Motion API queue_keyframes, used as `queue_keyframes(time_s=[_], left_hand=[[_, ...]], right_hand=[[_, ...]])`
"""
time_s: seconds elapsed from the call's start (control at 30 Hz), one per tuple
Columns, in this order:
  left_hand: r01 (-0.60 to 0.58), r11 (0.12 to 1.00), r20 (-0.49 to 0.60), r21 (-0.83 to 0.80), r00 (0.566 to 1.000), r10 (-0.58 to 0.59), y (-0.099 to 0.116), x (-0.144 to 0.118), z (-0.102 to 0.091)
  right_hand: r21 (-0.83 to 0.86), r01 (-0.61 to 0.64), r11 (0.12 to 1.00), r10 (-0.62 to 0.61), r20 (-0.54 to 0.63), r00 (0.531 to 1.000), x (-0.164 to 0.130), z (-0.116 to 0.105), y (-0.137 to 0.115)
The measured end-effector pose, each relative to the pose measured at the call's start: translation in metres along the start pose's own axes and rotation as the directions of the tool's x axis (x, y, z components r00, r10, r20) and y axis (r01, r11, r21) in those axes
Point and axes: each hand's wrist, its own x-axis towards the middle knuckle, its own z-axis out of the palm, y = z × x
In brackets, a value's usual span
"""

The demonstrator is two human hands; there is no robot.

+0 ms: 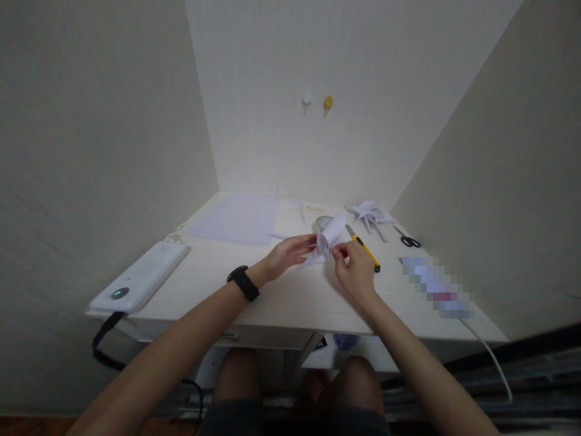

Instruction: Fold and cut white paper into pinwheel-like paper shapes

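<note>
Above the desk's middle is a white paper pinwheel (333, 233), one part curled up into a roll and a flat point sticking out to the left below. My left hand (290, 254), a black watch on its wrist, grips its left side with fingers fairly straight; their tips are partly hidden behind the paper. The thumb and forefinger of my right hand (354, 266) pinch the pinwheel's lower right edge. Just past that hand lies a yellow utility knife (365, 249). A round dial-like object (324, 222) sits behind the pinwheel, partly covered by it.
Flat white paper sheets (236, 218) lie at the back left, folded paper shapes (368, 213) at the back right. Black scissors (410, 241) rest near the right wall. A white power bank (140, 275) with a cable stands left; a blurred-out device (436, 287) with a white cable lies right.
</note>
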Motion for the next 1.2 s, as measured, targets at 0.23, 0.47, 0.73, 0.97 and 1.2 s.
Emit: queue_keyframes(time_s=[0.23, 0.47, 0.73, 0.97, 1.2], left_hand=[[-0.01, 1.0, -0.002, 0.024, 1.0, 0.01, 0.0025, -0.0025, 0.0016], [0.033, 0.999, 0.008, 0.036, 0.999, -0.033, 0.0014, -0.0021, 0.0026], [0.025, 0.999, -0.002, 0.045, 1.0, -0.025, 0.0014, -0.0032, 0.0037], [0.006, 0.996, -0.007, 0.092, 1.0, -0.005, 0.0022, -0.0035, 0.006], [-0.008, 0.999, 0.052, 0.041, 0.999, 0.006, -0.0029, -0.0018, 0.0019]], right_hand=[[-0.058, 0.072, 0.996, -0.075, -0.062, 0.995, -0.004, 0.0, -0.008], [-0.049, 0.031, 0.998, -0.034, -0.074, 0.997, -0.0052, -0.0021, -0.0067], [-0.032, 0.022, 0.999, -0.024, -0.069, 0.997, -0.0063, -0.0032, -0.0081], [-0.015, 0.038, 0.999, -0.038, -0.044, 0.998, -0.0089, -0.0034, -0.0079], [-0.019, 0.055, 0.998, -0.056, -0.073, 0.996, -0.0093, -0.0048, -0.0094]])
